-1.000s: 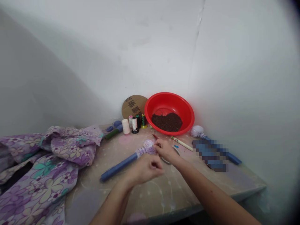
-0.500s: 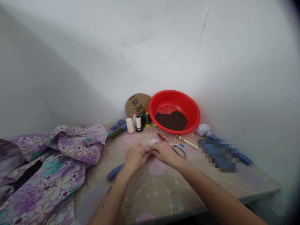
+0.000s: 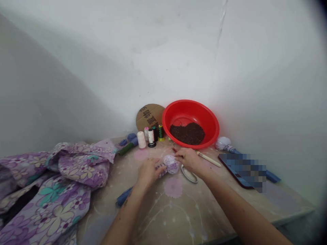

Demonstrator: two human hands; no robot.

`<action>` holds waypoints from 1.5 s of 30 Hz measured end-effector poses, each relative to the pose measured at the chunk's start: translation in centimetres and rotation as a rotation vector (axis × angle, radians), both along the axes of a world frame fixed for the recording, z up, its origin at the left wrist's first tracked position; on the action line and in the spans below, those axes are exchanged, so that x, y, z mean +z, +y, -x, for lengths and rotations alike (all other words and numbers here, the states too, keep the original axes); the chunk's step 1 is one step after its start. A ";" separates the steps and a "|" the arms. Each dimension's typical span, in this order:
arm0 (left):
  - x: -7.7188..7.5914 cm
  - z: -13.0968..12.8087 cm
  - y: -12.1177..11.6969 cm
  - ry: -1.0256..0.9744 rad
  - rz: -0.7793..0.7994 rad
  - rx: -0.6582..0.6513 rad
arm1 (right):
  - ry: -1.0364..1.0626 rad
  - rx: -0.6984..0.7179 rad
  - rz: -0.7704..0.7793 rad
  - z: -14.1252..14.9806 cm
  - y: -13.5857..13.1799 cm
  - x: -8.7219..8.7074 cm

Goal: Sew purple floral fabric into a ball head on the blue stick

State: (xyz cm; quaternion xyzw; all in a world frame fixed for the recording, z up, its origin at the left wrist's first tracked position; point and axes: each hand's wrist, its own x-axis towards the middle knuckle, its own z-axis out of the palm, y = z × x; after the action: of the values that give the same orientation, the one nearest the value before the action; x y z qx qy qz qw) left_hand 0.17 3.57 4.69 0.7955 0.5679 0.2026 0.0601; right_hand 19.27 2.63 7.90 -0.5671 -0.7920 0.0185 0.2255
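My left hand (image 3: 149,173) is closed round the neck of a stick with a round head wrapped in purple-and-white floral cloth (image 3: 171,164). Thread is wound in bands below the head. The stick's blue handle (image 3: 124,196) shows past my left wrist. Just right of the head, my right hand (image 3: 188,159) has its fingertips pinched together; what they hold, if anything, is too small to make out. Under that hand lies a pair of scissors, with a grey handle loop (image 3: 189,174) and a red tip (image 3: 174,149) showing; the middle is hidden.
Thread spools (image 3: 141,139) stand before a cardboard disc (image 3: 148,115) and a red basin (image 3: 214,131) of dark grains. At right lie a pen (image 3: 209,159), a partly blurred phone-like slab (image 3: 230,168) and another round-headed stick (image 3: 223,143). Floral cloth (image 3: 58,190) is heaped at left.
My hands have come apart: the right moved off the neck to the right, uncovering the cloth head. The scissors' handle loop has shifted left and nearer. The view has tilted slightly.
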 end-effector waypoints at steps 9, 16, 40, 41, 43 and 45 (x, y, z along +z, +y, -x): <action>-2.7 -1.3 0.7 0.053 0.131 0.028 | -0.328 -0.177 0.034 0.8 0.0 -0.3; -2.4 -1.2 0.4 0.025 0.135 0.003 | -0.312 -0.180 0.076 2.1 -0.1 0.1; -2.8 0.9 1.3 0.024 0.099 0.097 | 0.078 0.042 -0.099 8.9 7.1 1.0; -2.8 0.9 1.3 0.023 0.087 0.086 | 0.097 0.049 -0.080 9.8 8.0 0.9; -2.9 0.9 1.1 0.024 0.074 0.067 | 0.118 0.046 -0.032 11.5 10.0 0.6; -2.9 0.9 1.0 0.017 0.071 0.062 | 0.107 0.038 -0.009 13.0 11.9 0.4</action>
State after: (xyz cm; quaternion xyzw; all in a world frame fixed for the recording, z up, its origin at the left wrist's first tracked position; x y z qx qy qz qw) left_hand -0.78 4.58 1.75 0.7767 0.5995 0.1771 0.0773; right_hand 6.26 14.57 8.27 -0.5492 -0.7893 0.0493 0.2699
